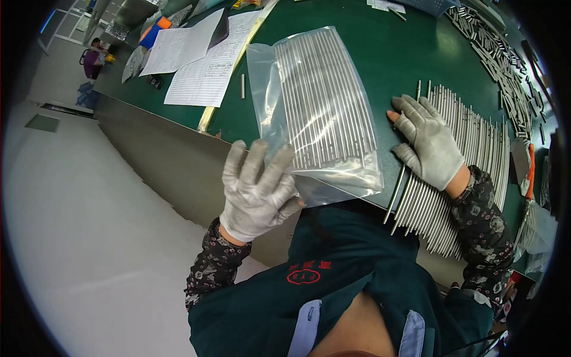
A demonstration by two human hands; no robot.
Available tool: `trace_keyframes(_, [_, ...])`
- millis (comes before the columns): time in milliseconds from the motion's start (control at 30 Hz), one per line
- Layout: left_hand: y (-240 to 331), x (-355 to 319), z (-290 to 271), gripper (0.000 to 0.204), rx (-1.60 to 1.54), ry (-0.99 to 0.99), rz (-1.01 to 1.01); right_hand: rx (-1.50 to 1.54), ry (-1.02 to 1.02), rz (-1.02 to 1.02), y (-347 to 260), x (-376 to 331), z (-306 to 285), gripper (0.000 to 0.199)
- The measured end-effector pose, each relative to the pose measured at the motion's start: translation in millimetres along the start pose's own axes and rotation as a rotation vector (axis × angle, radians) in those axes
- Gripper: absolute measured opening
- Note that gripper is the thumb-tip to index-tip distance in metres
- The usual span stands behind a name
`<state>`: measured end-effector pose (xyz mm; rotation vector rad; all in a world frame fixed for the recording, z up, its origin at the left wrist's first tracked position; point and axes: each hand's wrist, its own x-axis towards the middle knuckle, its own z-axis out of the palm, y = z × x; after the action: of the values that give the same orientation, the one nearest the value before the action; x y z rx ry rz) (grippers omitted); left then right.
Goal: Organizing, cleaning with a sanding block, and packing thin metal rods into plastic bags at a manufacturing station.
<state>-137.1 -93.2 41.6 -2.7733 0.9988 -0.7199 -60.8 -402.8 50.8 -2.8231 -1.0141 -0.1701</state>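
Observation:
A clear plastic bag (357, 183) lies on the green table with a row of thin metal rods (321, 89) inside it. My left hand (254, 193), in a white glove, is beside the bag's near left corner, fingers spread; I cannot tell whether it touches the plastic. To the right, a broad layer of loose metal rods (437, 202) reaches over the table's near edge. My gloved right hand (429, 140) rests palm down on the left part of these rods, fingers stretched out. One rod (395, 193) lies slightly apart at the layer's left side.
Many short metal pieces (505, 77) are heaped along the table's right side, near an orange-handled tool (530, 172). Written paper sheets (205, 74) lie at the far left. A short metal pin (242, 86) sits left of the bag. Another person (94, 59) is in the background.

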Motion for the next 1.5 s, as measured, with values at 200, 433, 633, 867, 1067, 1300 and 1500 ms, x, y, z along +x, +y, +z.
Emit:
trace_keyframes(200, [19, 6, 6, 0.028, -0.087, 0.248, -0.186, 0.002, 0.035, -0.008, -2, 0, -4, 0.050])
trace_keyframes(433, [24, 9, 21, 0.047, -0.485, 0.134, -0.548, 0.013, -0.007, 0.034, -7, -5, -2, 0.049])
trace_keyframes(633, [-3, 7, 8, 0.026, -0.247, 0.253, 0.081, 0.018, 0.004, 0.013, -3, 0, -3, 0.049])
trace_keyframes(867, [0, -8, 24, 0.029, -0.180, 0.315, 0.131, 0.004, 0.018, 0.000, 1, -1, 1, 0.049])
trace_keyframes(1067, [14, -23, 33, 0.047, 0.030, 0.151, 0.021, 0.017, 0.033, 0.004, 0, -3, 2, 0.048])
trace_keyframes(1300, [20, 7, 1, 0.034, 0.141, -0.041, -0.368, 0.016, 0.045, 0.006, 2, -5, 5, 0.048])
trace_keyframes(1500, [17, 15, 13, 0.016, -0.154, 0.130, -0.341, 0.013, 0.041, 0.002, 2, -4, 4, 0.049])
